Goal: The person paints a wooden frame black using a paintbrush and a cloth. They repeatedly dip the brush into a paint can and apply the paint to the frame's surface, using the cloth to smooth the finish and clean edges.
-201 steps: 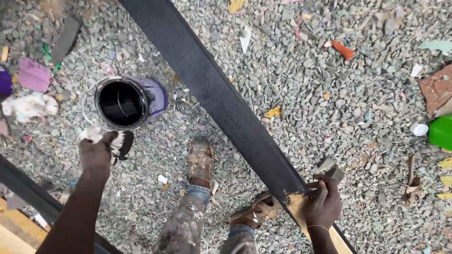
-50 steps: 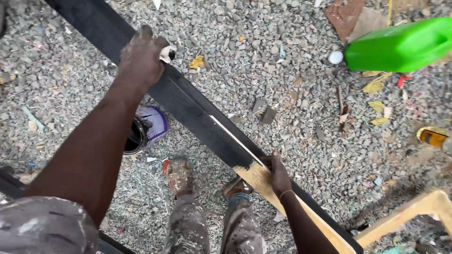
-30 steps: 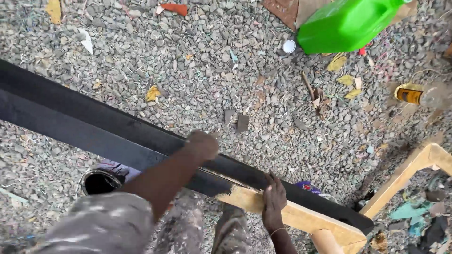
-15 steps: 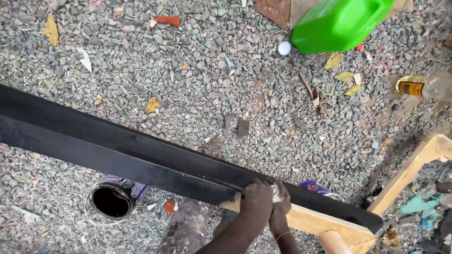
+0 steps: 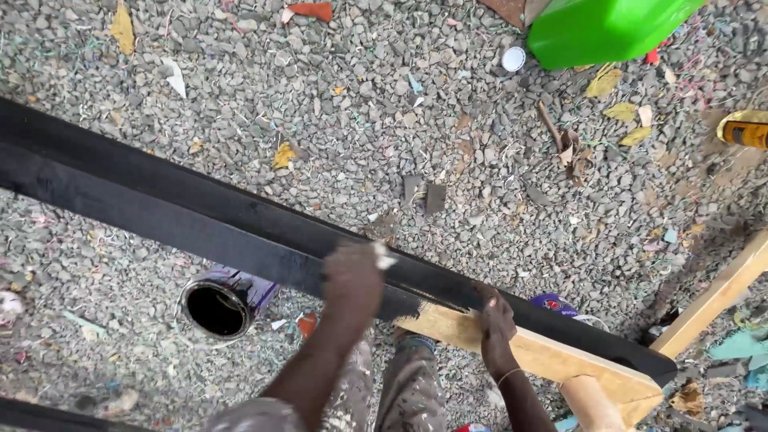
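Hands working a long black-painted beam over gravel

The left hand [image 5: 352, 276] is gripping something pale, likely a rag, against the beam [image 5: 200, 216]; half a second ago it was crowding the right hand [image 5: 496, 320], which is resting flat on the bare wood at 5 o'clock. The open paint can [image 5: 216, 308] is sitting at 8 o'clock

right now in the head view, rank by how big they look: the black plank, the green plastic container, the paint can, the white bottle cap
1. black plank, spans nearly the whole frame
2. green plastic container, cut off by the top edge, so only its visible part counts
3. paint can
4. white bottle cap, smallest
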